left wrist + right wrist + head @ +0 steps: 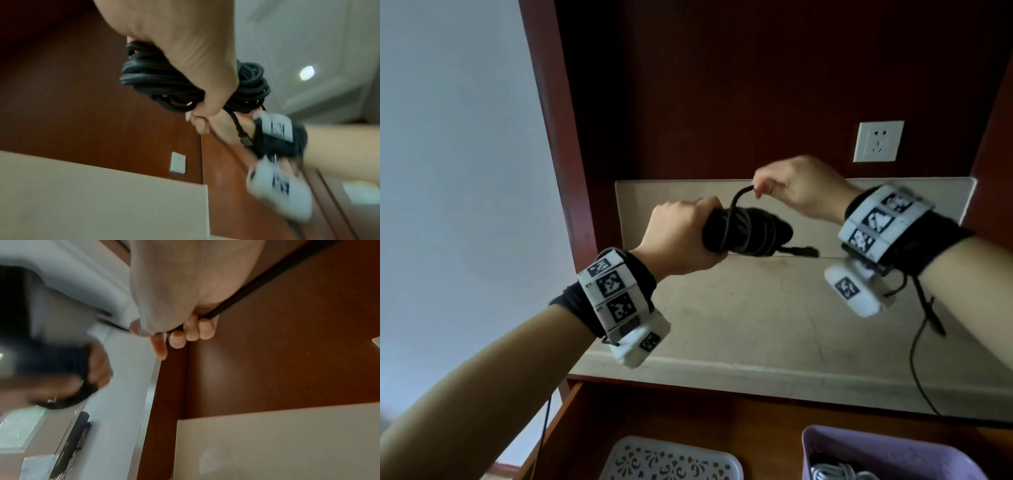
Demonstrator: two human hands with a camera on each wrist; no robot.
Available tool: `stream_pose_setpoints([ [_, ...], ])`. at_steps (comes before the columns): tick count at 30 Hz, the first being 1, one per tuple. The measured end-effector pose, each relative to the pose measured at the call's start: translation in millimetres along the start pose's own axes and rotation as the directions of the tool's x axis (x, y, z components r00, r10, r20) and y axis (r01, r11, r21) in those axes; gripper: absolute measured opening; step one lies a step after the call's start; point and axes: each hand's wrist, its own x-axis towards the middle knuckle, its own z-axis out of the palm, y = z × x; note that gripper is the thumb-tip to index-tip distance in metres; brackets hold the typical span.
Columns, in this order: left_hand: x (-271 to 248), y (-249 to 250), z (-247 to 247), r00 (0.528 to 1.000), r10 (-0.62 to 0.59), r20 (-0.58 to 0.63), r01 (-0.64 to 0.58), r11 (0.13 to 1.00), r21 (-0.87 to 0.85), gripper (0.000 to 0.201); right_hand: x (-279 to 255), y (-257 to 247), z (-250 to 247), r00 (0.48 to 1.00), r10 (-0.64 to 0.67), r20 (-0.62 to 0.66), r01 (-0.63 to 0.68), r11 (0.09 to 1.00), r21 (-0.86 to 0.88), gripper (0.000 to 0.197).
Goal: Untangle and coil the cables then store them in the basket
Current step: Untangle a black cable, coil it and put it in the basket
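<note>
A black cable coil (pixel 748 233) is bundled in my left hand (pixel 681 236), whose fingers wrap round its left end above the beige counter. In the left wrist view the same coil (pixel 156 81) fills my left hand (pixel 191 65). One strand (pixel 736 205) rises from the coil to my right hand (pixel 784 188), which pinches it between thumb and fingers. The right wrist view shows that strand (pixel 246 287) running under my right hand (pixel 180 331). A plug end (pixel 804 251) sticks out of the coil to the right. The purple basket (pixel 893 452) sits at the bottom right, with a white cable (pixel 839 474) inside.
A white patterned tray (pixel 671 459) lies beside the basket on the wooden shelf. The beige counter (pixel 756 325) lies under my hands. A white wall socket (pixel 878 141) is on the dark red back panel. Thin black wrist-camera leads (pixel 917 359) hang off my right wrist.
</note>
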Motion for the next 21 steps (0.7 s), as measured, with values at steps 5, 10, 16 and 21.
stream_pose_setpoints([
  [5, 26.1, 1.2, -14.3, 0.94, -0.314, -0.135, 0.261, 0.914, -0.311, 0.027, -25.2, -12.0, 55.0, 0.945, 0.197, 0.262, -0.199, 0.98, -0.02, 0.022],
  [10, 35.0, -14.0, -12.0, 0.899, -0.437, -0.025, 0.438, 0.898, 0.035, 0.031, -26.0, -24.2, 64.2, 0.994, -0.054, 0.091, 0.076, 0.962, -0.261, 0.006],
  [16, 31.3, -5.9, 8.1, 0.883, -0.413, 0.225, 0.303, 0.865, 0.399, 0.014, -14.5, -40.7, 28.4, 0.922, -0.334, 0.196, 0.383, 0.716, -0.584, 0.021],
  [21, 31.1, 13.3, 9.9, 0.9, -0.239, 0.365, -0.002, 0.835, 0.55, 0.006, -7.8, -27.4, 15.7, 0.924, -0.365, 0.112, 0.371, 0.791, -0.486, 0.023],
])
